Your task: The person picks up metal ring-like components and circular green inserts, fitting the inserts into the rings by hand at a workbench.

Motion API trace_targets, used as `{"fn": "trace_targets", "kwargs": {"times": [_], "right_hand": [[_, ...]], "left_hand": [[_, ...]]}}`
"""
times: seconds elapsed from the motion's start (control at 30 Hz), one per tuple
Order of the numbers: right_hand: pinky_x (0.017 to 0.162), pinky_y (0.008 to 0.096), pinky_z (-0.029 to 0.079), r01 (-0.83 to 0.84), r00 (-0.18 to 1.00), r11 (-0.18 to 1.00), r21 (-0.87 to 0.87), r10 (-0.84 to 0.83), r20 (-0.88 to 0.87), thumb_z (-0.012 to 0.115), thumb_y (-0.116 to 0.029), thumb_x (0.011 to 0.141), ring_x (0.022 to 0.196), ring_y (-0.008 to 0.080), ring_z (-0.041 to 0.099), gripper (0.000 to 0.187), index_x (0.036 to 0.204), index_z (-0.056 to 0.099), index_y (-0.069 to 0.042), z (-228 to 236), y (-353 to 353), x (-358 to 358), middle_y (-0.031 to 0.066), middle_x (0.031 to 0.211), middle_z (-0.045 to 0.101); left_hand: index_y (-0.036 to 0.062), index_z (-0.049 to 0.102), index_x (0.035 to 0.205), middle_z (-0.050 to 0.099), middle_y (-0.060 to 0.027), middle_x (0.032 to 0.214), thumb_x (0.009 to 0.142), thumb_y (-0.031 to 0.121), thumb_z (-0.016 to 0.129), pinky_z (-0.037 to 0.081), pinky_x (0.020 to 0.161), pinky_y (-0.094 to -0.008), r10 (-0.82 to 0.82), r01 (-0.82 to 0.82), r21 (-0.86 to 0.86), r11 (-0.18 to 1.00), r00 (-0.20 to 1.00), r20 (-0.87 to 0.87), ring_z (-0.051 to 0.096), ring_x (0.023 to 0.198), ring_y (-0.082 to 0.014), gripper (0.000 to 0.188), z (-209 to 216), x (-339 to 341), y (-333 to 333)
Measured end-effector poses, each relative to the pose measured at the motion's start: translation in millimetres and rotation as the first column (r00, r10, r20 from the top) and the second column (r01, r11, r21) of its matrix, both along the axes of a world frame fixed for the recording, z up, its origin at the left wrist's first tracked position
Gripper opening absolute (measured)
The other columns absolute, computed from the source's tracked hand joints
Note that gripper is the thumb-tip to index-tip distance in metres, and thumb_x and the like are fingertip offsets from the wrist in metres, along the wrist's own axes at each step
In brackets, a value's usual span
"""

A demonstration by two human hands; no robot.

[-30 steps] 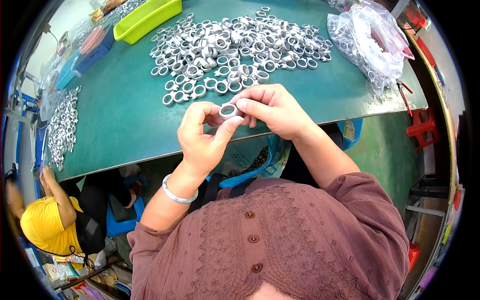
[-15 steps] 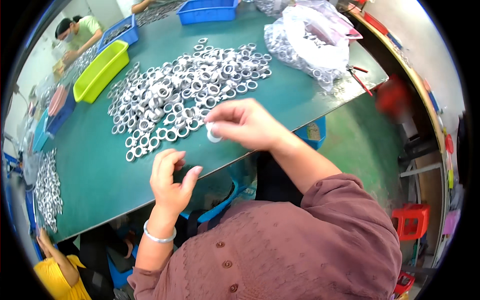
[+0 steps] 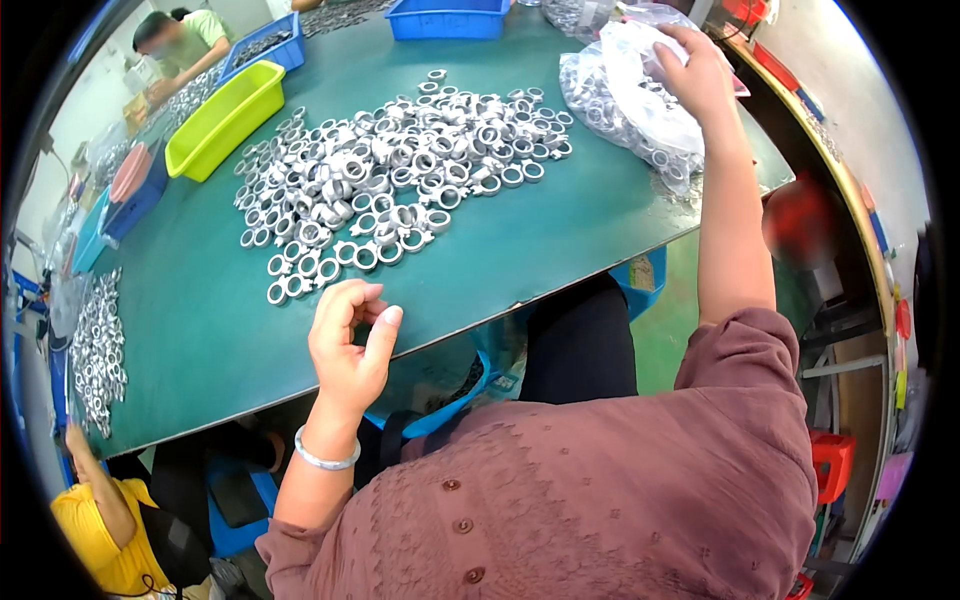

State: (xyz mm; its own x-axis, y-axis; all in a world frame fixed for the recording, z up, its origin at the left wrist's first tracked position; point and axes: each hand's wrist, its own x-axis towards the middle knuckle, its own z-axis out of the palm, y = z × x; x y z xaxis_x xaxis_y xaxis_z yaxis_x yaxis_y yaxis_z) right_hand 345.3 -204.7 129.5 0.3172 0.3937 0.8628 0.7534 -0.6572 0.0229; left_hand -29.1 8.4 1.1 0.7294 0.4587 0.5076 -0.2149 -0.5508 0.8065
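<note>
My right hand [image 3: 697, 78] is stretched out to the far right, above the mouth of a clear plastic bag [image 3: 612, 110] filled with grey metal rings. Its thumb and fingers are apart, and no ring shows between them. My left hand [image 3: 350, 340] hovers near the table's front edge with its fingers bent and the thumb apart. Nothing is visible in it. Just beyond it spreads a large loose heap of grey metal rings with small lugs [image 3: 400, 165] on the green table [image 3: 500, 250].
Left of the heap stands a yellow-green bin [image 3: 225, 120]. Blue bins [image 3: 448, 22] sit farther back. Another ring pile [image 3: 98, 350] lies at the table's left end. Co-workers sit at the far left [image 3: 190, 50] and near left [image 3: 105, 530]. A red stool [image 3: 832, 465] is on the right.
My right hand has moved from the front of the heap to the bag at far right; the ring it held is no longer visible. My left hand has stayed nearly in place.
</note>
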Motion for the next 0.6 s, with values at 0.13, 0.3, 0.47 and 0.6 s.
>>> {"fn": "trace_targets", "kwargs": {"times": [0.13, 0.3, 0.47, 0.6], "right_hand": [[0.071, 0.0318, 0.047, -0.487, 0.747, 0.865, 0.124, 0.486, -0.454, 0.061, -0.016, 0.075, 0.079, 0.0239, 0.060, 0.025, 0.098, 0.061, -0.006, -31, 49, -78, 0.0119, 0.091, 0.061], [0.070, 0.0349, 0.045, -0.708, 0.681, 0.673, -0.213, 0.573, -0.456, 0.061, -0.012, 0.074, 0.079, 0.0272, 0.056, 0.019, 0.092, 0.060, -0.005, -81, 103, -130, 0.0099, 0.081, 0.057], [0.069, 0.0360, 0.045, -0.563, 0.819, 0.714, -0.416, 0.412, -0.400, 0.059, -0.011, 0.073, 0.081, 0.0261, 0.054, 0.016, 0.089, 0.059, -0.006, -99, 120, -150, 0.0090, 0.081, 0.052], [0.068, 0.0358, 0.045, -0.544, 0.828, 0.740, -0.396, 0.397, -0.397, 0.059, -0.009, 0.071, 0.080, 0.0265, 0.054, 0.010, 0.081, 0.056, -0.006, -101, 120, -153, 0.0090, 0.081, 0.051]], "left_hand": [[-0.0033, 0.053, 0.093, 0.050, -0.0047, 0.091, 0.080, 0.000, 0.056, 0.042, 0.067, -0.0205, -0.022, 0.020, -0.145, 0.989, 1.000, -0.015, 0.050, 0.075, -0.0092, 0.014, -1, 3, 3], [-0.0006, 0.056, 0.093, 0.055, -0.0037, 0.084, 0.084, 0.010, 0.054, 0.045, 0.063, -0.0219, -0.068, 0.050, -0.374, 0.926, 0.997, -0.033, 0.055, 0.072, -0.0102, 0.014, 0, 5, 8], [-0.0004, 0.056, 0.093, 0.057, -0.0039, 0.082, 0.085, 0.007, 0.052, 0.045, 0.062, -0.0215, -0.110, 0.095, -0.467, 0.879, 0.994, -0.007, 0.056, 0.071, -0.0101, 0.012, 5, 12, 7], [-0.0003, 0.056, 0.094, 0.057, -0.0044, 0.084, 0.085, 0.007, 0.053, 0.045, 0.062, -0.0213, -0.120, 0.100, -0.471, 0.876, 0.993, -0.013, 0.056, 0.071, -0.0102, 0.012, 5, 11, 8]]}}
